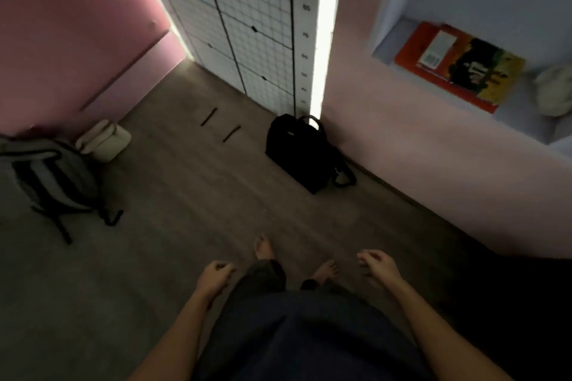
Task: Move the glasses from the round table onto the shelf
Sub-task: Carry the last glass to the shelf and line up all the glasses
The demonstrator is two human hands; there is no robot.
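I look down at a dim wooden floor. My left hand [215, 275] hangs low at my side, fingers loosely curled, holding nothing. My right hand [376, 264] hangs on the other side, fingers apart and empty. A recessed shelf [383, 54] is set in the pink wall at the upper right; a red and yellow book [458, 66] lies flat on it, with a pale crumpled thing [555, 94] beside it. No glasses and no round table are in view.
A black handbag [305, 153] stands on the floor against the wall ahead. A grey backpack [52, 179] and a cream bag [105, 141] lie at the left. A white gridded board [247, 18] with a height scale leans in the corner. My bare feet show below.
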